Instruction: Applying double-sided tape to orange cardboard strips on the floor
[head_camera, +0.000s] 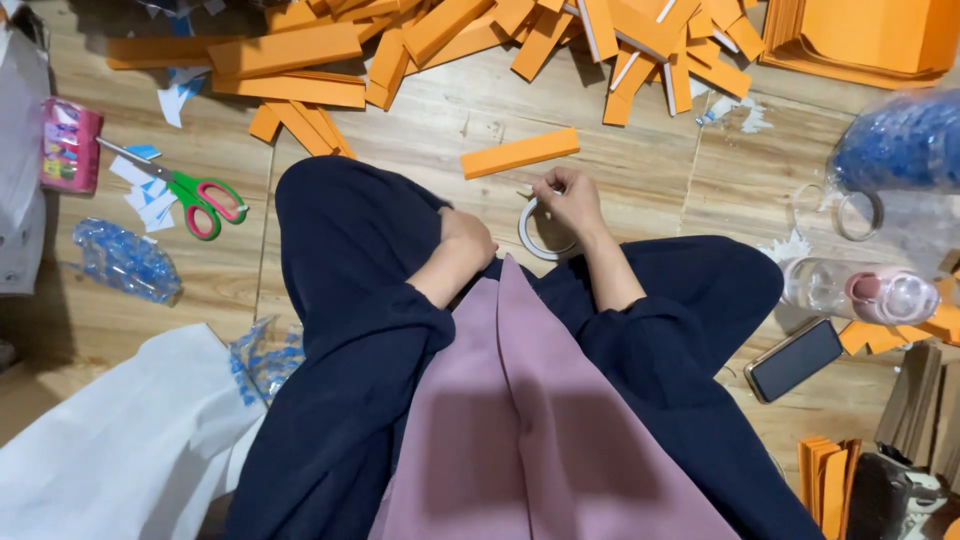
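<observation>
I sit cross-legged on a wooden floor in dark blue trousers. My right hand grips a white roll of tape that rests on the floor between my knees. My left hand lies curled on my left knee with nothing seen in it. A single orange paper strip lies just beyond the right hand. Further off, a heap of orange strips spreads across the floor.
Green and pink scissors and a pink packet lie at left. Blue plastic bags sit left, another right. A clear bottle, a phone, a tape ring and an orange sheet stack lie right.
</observation>
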